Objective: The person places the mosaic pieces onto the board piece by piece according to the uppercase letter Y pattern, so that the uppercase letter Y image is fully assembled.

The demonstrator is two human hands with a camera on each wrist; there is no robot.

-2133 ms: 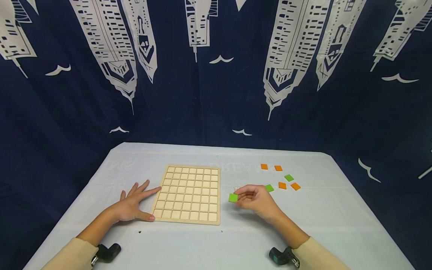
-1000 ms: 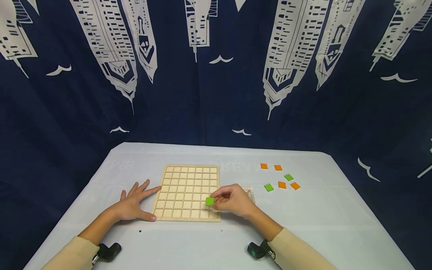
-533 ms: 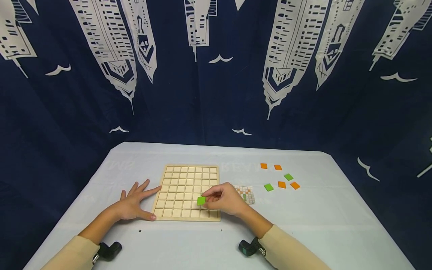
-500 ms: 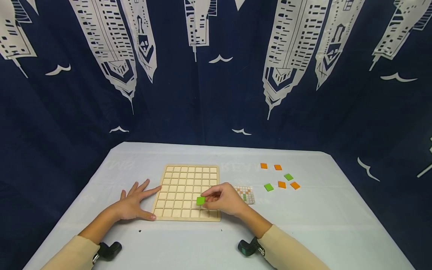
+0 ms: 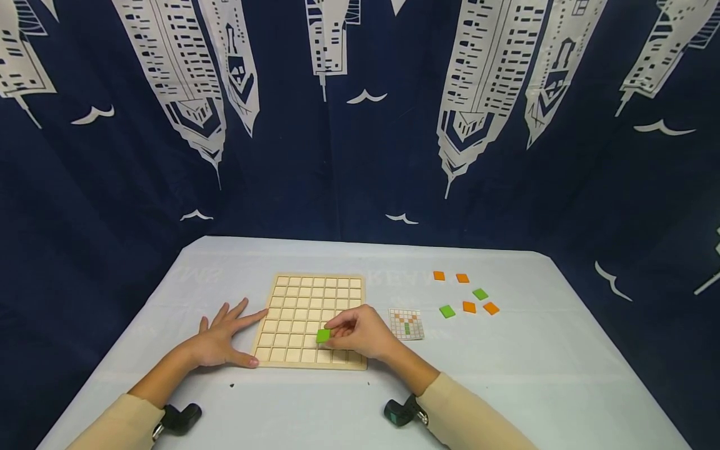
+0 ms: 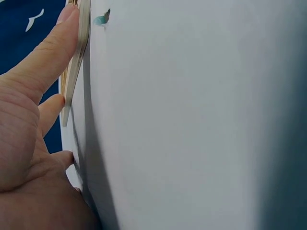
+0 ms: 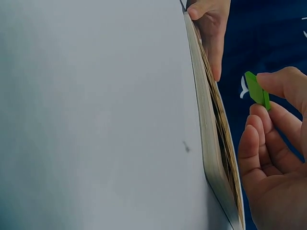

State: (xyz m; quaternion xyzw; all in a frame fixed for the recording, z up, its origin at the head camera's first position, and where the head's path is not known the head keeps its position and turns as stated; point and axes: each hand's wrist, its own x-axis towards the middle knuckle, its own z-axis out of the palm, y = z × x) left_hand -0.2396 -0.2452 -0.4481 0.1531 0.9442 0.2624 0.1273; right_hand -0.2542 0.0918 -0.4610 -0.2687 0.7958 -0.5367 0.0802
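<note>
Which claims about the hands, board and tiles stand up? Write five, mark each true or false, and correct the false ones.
1. The right hand pinches a green tile. True.
2. The left hand lies across the middle of the board. False: it is spread beside the board, touching its left side.
3. Four orange tiles lie on the table. True.
4. The card lies left of the board. False: it lies to the right of it.
5. The card shows a grid with orange and green squares. True.
</note>
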